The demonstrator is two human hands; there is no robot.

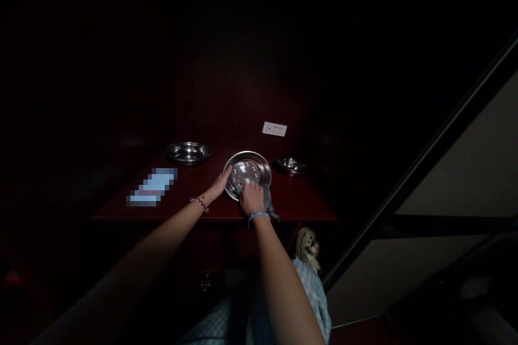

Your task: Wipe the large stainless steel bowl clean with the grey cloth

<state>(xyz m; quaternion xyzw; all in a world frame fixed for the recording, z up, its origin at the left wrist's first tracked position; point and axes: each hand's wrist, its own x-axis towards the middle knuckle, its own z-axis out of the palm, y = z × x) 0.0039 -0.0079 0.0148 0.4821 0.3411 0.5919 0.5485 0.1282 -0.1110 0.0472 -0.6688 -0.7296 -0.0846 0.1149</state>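
Holds tilted steel bowl (pixel 246 168) by rim w/ L hand (pixel 219 185), over red table (pixel 301 200); clutches gray cloth (pixel 268 202) w/ R hand (pixel 251 200) at bowl's near side. Has dish (pixel 188 161) L of grip, smaller bowl (pixel 291 167) R.

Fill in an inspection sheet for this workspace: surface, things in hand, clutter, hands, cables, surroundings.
Surface: dark red table, dimly lit.
Things in hand: metal bowl, tilted with its inside facing the person; grey cloth at its near right side.
Clutter: left dish and smaller right dish, both metal; pixelated patch at left, contents unreadable.
Hands: left hand grips the bowl's left rim; right hand holds the cloth at the bowl.
Cables: nothing seen; much of the view is dark.
Surroundings: white socket panel on the wall; pale shoe below the table's right side.
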